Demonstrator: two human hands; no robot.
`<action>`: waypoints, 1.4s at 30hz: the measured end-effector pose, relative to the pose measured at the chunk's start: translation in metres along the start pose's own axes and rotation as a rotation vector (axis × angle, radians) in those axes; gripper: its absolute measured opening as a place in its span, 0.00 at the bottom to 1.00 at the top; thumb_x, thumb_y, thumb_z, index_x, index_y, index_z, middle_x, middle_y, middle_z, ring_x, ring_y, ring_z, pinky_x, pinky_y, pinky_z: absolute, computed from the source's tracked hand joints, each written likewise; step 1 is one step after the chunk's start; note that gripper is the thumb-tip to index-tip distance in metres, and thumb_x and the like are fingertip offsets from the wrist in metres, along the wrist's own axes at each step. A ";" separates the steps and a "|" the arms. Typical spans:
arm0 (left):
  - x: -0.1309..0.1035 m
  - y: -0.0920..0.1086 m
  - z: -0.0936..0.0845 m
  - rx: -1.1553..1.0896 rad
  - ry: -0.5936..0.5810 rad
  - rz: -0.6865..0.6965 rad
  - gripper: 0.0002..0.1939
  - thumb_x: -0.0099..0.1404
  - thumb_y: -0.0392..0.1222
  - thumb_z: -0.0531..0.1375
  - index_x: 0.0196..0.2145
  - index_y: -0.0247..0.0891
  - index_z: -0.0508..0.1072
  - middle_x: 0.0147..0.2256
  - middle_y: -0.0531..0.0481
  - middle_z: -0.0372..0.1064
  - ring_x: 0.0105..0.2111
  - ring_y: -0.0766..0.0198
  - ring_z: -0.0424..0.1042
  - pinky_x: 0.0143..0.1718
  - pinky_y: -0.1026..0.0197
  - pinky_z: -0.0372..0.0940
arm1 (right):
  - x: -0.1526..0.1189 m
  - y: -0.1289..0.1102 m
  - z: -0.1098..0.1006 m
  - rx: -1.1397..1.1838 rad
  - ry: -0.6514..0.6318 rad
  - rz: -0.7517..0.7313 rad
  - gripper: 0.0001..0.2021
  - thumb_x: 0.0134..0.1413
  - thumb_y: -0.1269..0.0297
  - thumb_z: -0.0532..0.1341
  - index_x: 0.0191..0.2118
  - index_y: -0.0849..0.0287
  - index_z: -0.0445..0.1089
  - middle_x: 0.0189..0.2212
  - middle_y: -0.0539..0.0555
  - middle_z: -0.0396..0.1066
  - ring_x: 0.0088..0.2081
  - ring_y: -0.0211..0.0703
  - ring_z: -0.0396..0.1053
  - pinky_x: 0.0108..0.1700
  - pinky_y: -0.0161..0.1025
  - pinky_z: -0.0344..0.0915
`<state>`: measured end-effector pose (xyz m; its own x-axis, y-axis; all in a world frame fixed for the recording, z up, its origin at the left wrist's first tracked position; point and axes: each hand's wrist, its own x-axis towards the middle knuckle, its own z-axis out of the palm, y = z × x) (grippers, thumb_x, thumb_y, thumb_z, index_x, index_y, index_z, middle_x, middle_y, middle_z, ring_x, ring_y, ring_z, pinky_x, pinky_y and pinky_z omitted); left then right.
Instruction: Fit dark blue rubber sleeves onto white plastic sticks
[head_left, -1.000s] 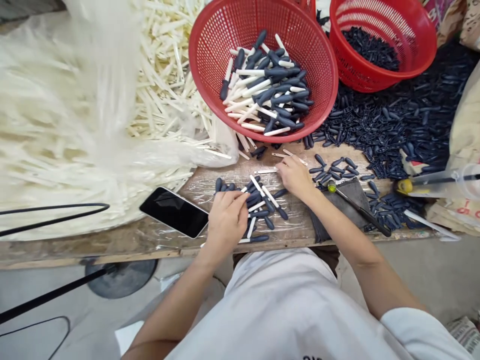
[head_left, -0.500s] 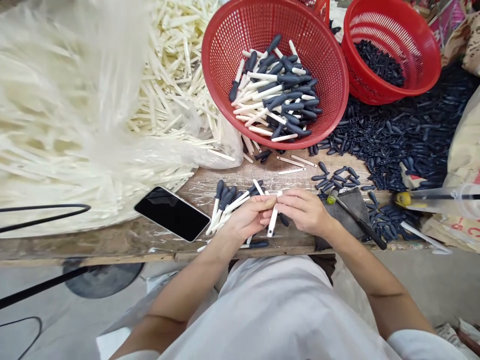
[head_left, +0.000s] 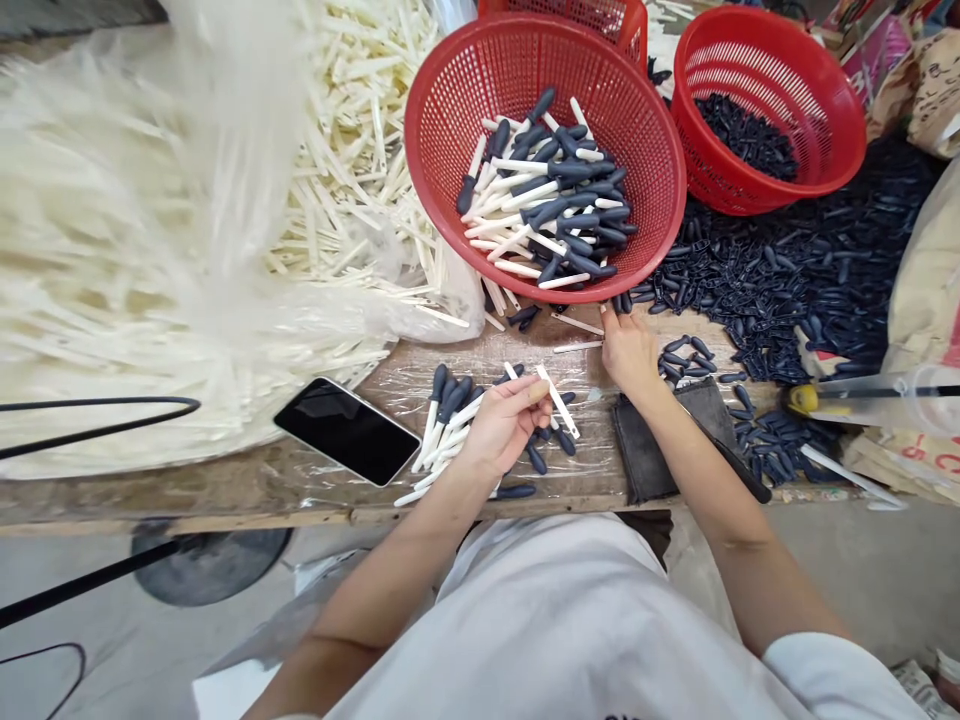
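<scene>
My left hand (head_left: pixel 514 415) pinches a flat white plastic strip (head_left: pixel 559 402) with a small hole near its lower end, between thumb and fingers. Beneath and beside that hand lie several white strips with dark blue handles (head_left: pixel 450 397) and a few loose dark handles (head_left: pixel 535 459). My right hand (head_left: pixel 630 350) reaches down to the table by the front rim of the big red basket (head_left: pixel 442 120), its fingers drawn together. Bare white strips (head_left: pixel 577 347) lie just left of it. What its fingertips hold, if anything, is hidden.
Left stands a heap of white strips in clear plastic (head_left: pixel 337 180); a phone (head_left: pixel 346 430) lies before it. A second red basket (head_left: pixel 832 150) holds dark pieces. Dark handles (head_left: pixel 810 260) are piled at right. A dark cloth pad (head_left: pixel 645 450) lies under my right forearm.
My right hand has left the strip in my left hand and moved up and right to the basket's front edge. The strip in my left hand now slants the other way.
</scene>
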<state>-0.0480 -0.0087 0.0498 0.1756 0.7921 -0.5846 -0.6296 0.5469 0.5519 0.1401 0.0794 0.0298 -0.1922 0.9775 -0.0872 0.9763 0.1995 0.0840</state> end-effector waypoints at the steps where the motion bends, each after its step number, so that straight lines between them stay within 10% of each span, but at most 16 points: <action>1: 0.001 -0.002 0.001 0.000 0.004 0.008 0.19 0.44 0.41 0.75 0.32 0.27 0.80 0.21 0.49 0.70 0.21 0.72 0.66 0.20 0.70 0.60 | -0.004 0.000 -0.001 0.001 0.019 -0.002 0.20 0.64 0.75 0.48 0.57 0.66 0.66 0.44 0.66 0.73 0.48 0.53 0.66 0.46 0.43 0.61; 11: 0.006 -0.009 0.015 0.023 -0.008 0.002 0.18 0.44 0.41 0.75 0.31 0.28 0.80 0.20 0.50 0.69 0.21 0.72 0.66 0.20 0.70 0.60 | 0.020 -0.025 0.006 0.102 -0.022 -0.174 0.19 0.63 0.76 0.46 0.51 0.67 0.71 0.46 0.67 0.72 0.53 0.56 0.64 0.49 0.45 0.63; 20: 0.005 -0.008 0.005 0.027 0.045 0.045 0.18 0.43 0.42 0.75 0.31 0.29 0.81 0.21 0.50 0.70 0.21 0.71 0.66 0.20 0.71 0.61 | 0.000 -0.013 0.004 0.261 -0.061 -0.017 0.12 0.59 0.72 0.54 0.45 0.64 0.72 0.47 0.66 0.71 0.50 0.55 0.69 0.49 0.46 0.66; 24: 0.006 -0.014 0.007 0.058 0.019 0.047 0.16 0.44 0.42 0.75 0.30 0.29 0.82 0.25 0.47 0.73 0.23 0.70 0.68 0.23 0.68 0.63 | -0.036 -0.016 -0.011 0.953 0.186 0.126 0.03 0.59 0.64 0.59 0.37 0.56 0.69 0.36 0.54 0.73 0.37 0.45 0.72 0.42 0.43 0.70; 29: 0.005 -0.023 0.021 0.094 -0.072 0.126 0.14 0.46 0.41 0.74 0.32 0.33 0.83 0.38 0.43 0.78 0.38 0.62 0.74 0.40 0.63 0.68 | -0.074 -0.026 -0.019 1.706 0.172 0.295 0.12 0.48 0.60 0.69 0.29 0.55 0.65 0.29 0.47 0.73 0.28 0.38 0.71 0.32 0.37 0.70; 38: 0.003 -0.028 0.031 0.222 -0.002 0.236 0.10 0.45 0.40 0.74 0.27 0.36 0.83 0.31 0.49 0.75 0.33 0.66 0.70 0.38 0.63 0.65 | -0.106 -0.009 -0.021 0.862 0.413 -0.079 0.07 0.62 0.68 0.59 0.36 0.55 0.76 0.37 0.55 0.78 0.41 0.44 0.71 0.48 0.44 0.68; 42: 0.002 -0.028 0.033 0.247 -0.013 0.267 0.09 0.46 0.41 0.73 0.28 0.37 0.83 0.31 0.50 0.76 0.32 0.66 0.70 0.37 0.64 0.66 | -0.109 -0.006 -0.023 0.904 0.374 -0.025 0.05 0.61 0.67 0.60 0.38 0.55 0.75 0.34 0.54 0.77 0.38 0.43 0.72 0.45 0.43 0.69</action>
<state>-0.0048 -0.0134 0.0526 0.0407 0.9182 -0.3940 -0.4528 0.3684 0.8119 0.1531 -0.0270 0.0620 -0.0809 0.9637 0.2545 0.6497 0.2446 -0.7197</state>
